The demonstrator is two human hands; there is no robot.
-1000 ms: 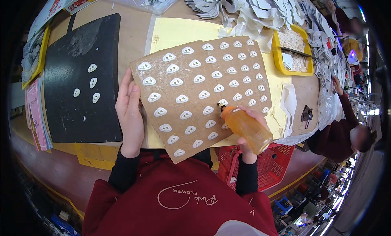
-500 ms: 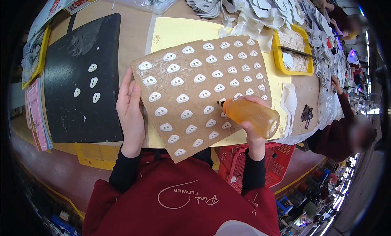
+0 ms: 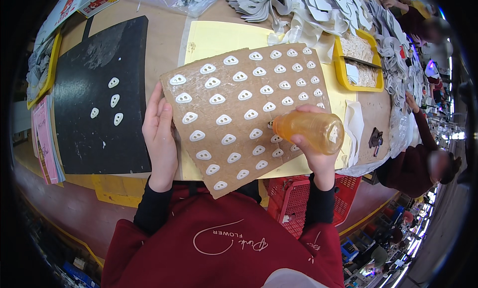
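My left hand [image 3: 160, 139] grips the left edge of a brown cardboard sheet [image 3: 199, 81], thumb on top. Rows of small white rounded-triangle pieces [image 3: 224, 119], each with two holes, lie across the sheet, which is tilted over the table. In my right hand [image 3: 318, 161] is a clear squeeze bottle [image 3: 311, 129] of amber liquid, held on its side. Its dark tip points left and meets or hovers just over the sheet near a white piece; contact I cannot tell. The bottle and hand hide some pieces at the sheet's right side.
A black board [image 3: 99, 134] with several white pieces lies at left. Yellow paper [image 3: 224, 32] is under the cardboard. A yellow tray [image 3: 381, 84] of pale strips and grey cut-outs [image 3: 318, 4] are farther back. A red crate [image 3: 286, 198] stands below the table edge; co-workers are at right.
My right hand and the bottle have shifted slightly right and up, with the bottle turned closer to level. My left hand and the cardboard sheet have hardly moved.
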